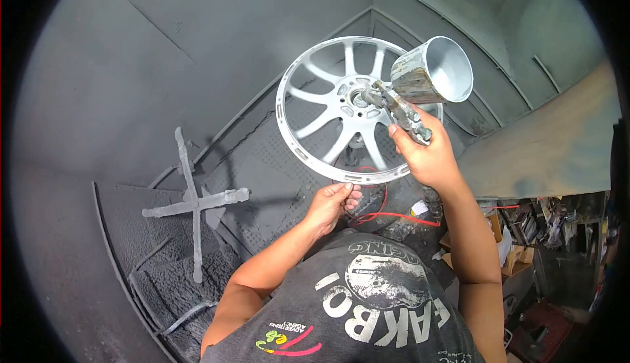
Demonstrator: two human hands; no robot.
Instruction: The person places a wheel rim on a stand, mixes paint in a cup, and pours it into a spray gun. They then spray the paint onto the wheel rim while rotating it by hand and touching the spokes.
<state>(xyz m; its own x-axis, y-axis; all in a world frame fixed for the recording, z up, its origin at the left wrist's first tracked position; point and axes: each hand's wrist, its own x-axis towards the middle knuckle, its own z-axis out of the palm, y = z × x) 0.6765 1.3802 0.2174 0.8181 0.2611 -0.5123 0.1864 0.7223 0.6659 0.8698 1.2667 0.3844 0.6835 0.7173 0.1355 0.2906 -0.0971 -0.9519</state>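
Grey booth walls [197, 48] surround; left hand [333, 204] fingers close on the wheel rim [303, 152] edge, right hand [425, 156] fingers grip the spray gun [420, 81].

The booth is enclosed by panelled walls [164, 48], coated throughout in dull grey overspray, with seams and ribs seen at the far right. The floor [262, 166] is covered by perforated, crusted plates. A grey-caked cross-shaped stand [197, 202] is set at the left. At the near right, a tan board [545, 146] is seen above cluttered shelves [545, 222] and cardboard boxes [518, 258].
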